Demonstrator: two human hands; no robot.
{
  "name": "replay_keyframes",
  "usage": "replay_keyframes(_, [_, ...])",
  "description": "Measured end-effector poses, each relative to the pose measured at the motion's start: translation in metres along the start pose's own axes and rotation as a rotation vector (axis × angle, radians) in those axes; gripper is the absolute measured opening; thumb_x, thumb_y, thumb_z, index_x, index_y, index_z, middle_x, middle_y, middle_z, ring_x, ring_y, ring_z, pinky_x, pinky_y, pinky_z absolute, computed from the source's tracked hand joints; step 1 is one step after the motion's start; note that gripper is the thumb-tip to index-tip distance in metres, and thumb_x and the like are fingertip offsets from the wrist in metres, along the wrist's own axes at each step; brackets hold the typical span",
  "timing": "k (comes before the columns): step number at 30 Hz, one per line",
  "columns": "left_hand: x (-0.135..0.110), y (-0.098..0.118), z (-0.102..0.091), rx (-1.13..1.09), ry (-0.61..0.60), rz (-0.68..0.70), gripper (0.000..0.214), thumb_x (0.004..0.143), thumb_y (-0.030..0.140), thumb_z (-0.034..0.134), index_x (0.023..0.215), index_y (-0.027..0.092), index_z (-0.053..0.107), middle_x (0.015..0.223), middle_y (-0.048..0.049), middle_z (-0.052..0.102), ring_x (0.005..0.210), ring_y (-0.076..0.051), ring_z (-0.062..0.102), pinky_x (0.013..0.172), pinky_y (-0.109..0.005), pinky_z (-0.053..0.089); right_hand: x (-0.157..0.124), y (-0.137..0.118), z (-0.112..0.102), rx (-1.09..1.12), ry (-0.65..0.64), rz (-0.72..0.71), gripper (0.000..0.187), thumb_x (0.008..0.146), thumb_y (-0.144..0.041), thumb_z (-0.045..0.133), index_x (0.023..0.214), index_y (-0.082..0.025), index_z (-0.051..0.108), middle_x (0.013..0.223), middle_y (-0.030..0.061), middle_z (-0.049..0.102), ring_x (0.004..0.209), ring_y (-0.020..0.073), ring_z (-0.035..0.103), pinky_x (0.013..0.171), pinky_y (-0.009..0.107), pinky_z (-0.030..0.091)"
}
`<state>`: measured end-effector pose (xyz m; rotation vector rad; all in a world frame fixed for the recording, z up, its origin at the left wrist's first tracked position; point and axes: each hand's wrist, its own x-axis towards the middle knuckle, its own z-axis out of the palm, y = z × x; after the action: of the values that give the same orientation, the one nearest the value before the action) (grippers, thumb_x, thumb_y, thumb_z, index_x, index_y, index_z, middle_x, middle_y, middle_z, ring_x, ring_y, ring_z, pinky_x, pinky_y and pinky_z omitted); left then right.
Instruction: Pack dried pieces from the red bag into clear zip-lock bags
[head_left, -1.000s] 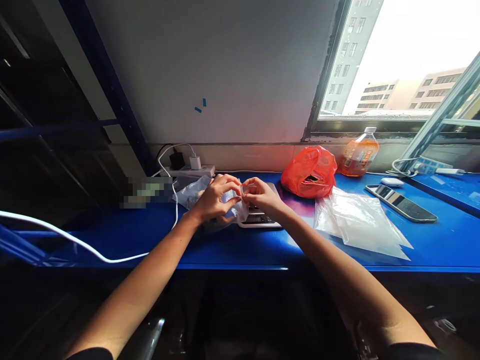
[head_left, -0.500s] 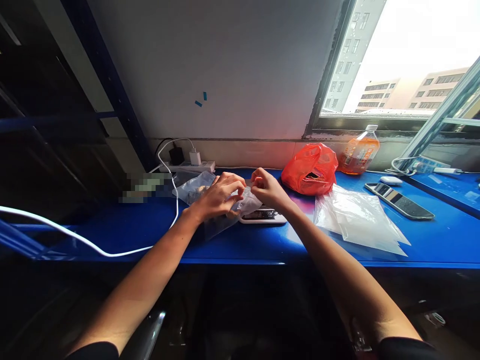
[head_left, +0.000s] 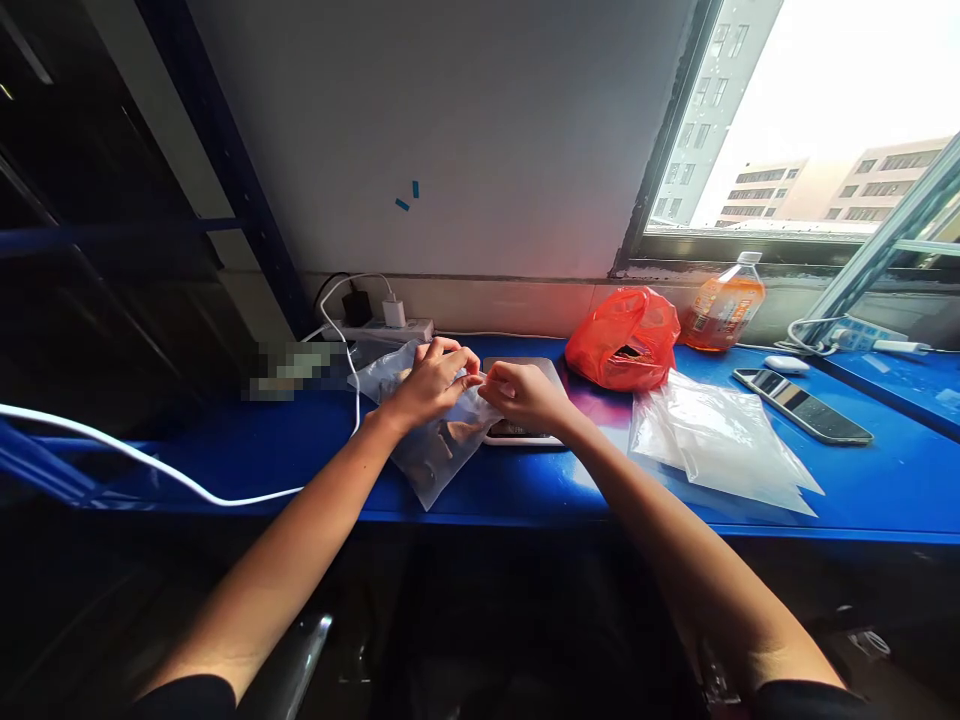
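Note:
Both hands meet at the upper edge of a clear plastic bag, which hangs tilted over the blue table with some brownish contents inside. My left hand is closed in a pinch on the bag's edge. Close beside it, my right hand has its fingers curled and pressed together on the same edge. Behind and under my right hand lies a small kitchen scale, its display partly covered. What the bag contains cannot be made out clearly.
A red plastic bag and a bottle of orange drink stand at the back right. Flat clear bags lie before them, beside a phone. A white cable crosses the left side; a power strip sits by the wall.
My hands have come together at the bag's edge. The bag now hangs lower and more spread out in front, and more of the scale's top shows.

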<state>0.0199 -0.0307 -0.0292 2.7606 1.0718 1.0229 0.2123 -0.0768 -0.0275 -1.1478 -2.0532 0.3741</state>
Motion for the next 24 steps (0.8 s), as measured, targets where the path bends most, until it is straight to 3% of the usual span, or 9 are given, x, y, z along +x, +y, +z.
replay_keyframes(6, [0.001, -0.021, -0.002, -0.100, 0.092, -0.066, 0.005, 0.077, 0.029, 0.070, 0.079, 0.025, 0.068, 0.094, -0.0033, 0.070, 0.112, -0.030, 0.051, 0.106, -0.052, 0.028, -0.001, -0.005, -0.008, 0.191, 0.032, 0.018, 0.038, 0.084, -0.048, 0.057, 0.059, -0.019, 0.051, 0.057, -0.0025, 0.048, 0.056, 0.0097, 0.040, 0.055, 0.024, 0.029])
replay_keyframes(9, [0.001, -0.028, -0.008, -0.144, 0.223, -0.083, 0.005, 0.078, 0.029, 0.067, 0.080, 0.024, 0.068, 0.087, -0.0034, 0.070, 0.106, -0.028, 0.054, 0.102, -0.047, 0.034, 0.000, -0.007, -0.016, 0.401, 0.140, 0.054, 0.035, 0.081, -0.052, 0.060, 0.073, -0.019, 0.057, 0.064, -0.0020, 0.053, 0.060, 0.0106, 0.046, 0.057, 0.025, 0.035])
replay_keyframes(12, [0.002, -0.036, -0.015, -0.225, 0.401, -0.120, 0.013, 0.080, 0.035, 0.065, 0.078, 0.022, 0.065, 0.077, -0.0025, 0.066, 0.083, -0.022, 0.058, 0.084, -0.036, 0.045, 0.000, -0.004, -0.022, 0.621, 0.287, 0.126, 0.036, 0.079, -0.053, 0.062, 0.095, -0.020, 0.057, 0.067, -0.0038, 0.055, 0.061, 0.0108, 0.051, 0.058, 0.024, 0.039])
replay_keyframes(15, [0.002, -0.046, -0.021, -0.336, 0.583, -0.182, 0.023, 0.086, 0.044, 0.061, 0.081, 0.022, 0.059, 0.063, 0.0022, 0.054, 0.056, -0.014, 0.049, 0.058, -0.026, 0.042, 0.000, 0.004, -0.025, 0.707, 0.333, 0.233, 0.040, 0.080, -0.055, 0.060, 0.099, -0.021, 0.055, 0.067, -0.0047, 0.055, 0.057, 0.0094, 0.051, 0.055, 0.023, 0.038])
replay_keyframes(19, [0.004, -0.051, -0.026, -0.459, 0.759, -0.226, 0.036, 0.088, 0.058, 0.056, 0.083, 0.022, 0.052, 0.060, 0.0054, 0.044, 0.050, -0.010, 0.042, 0.049, -0.023, 0.035, 0.001, 0.010, -0.016, 0.743, 0.254, 0.375, 0.039, 0.082, -0.053, 0.062, 0.101, -0.019, 0.054, 0.076, -0.0013, 0.061, 0.057, 0.0083, 0.055, 0.052, 0.022, 0.042])
replay_keyframes(24, [0.007, -0.039, -0.030, -0.646, 0.879, -0.232, 0.040, 0.078, 0.059, 0.068, 0.082, 0.023, 0.052, 0.061, 0.0055, 0.045, 0.050, -0.010, 0.042, 0.048, -0.024, 0.035, 0.001, -0.007, 0.000, 1.075, 0.020, 0.437, 0.043, 0.082, -0.054, 0.065, 0.105, -0.021, 0.050, 0.084, 0.0031, 0.065, 0.068, 0.0150, 0.067, 0.054, 0.025, 0.052])
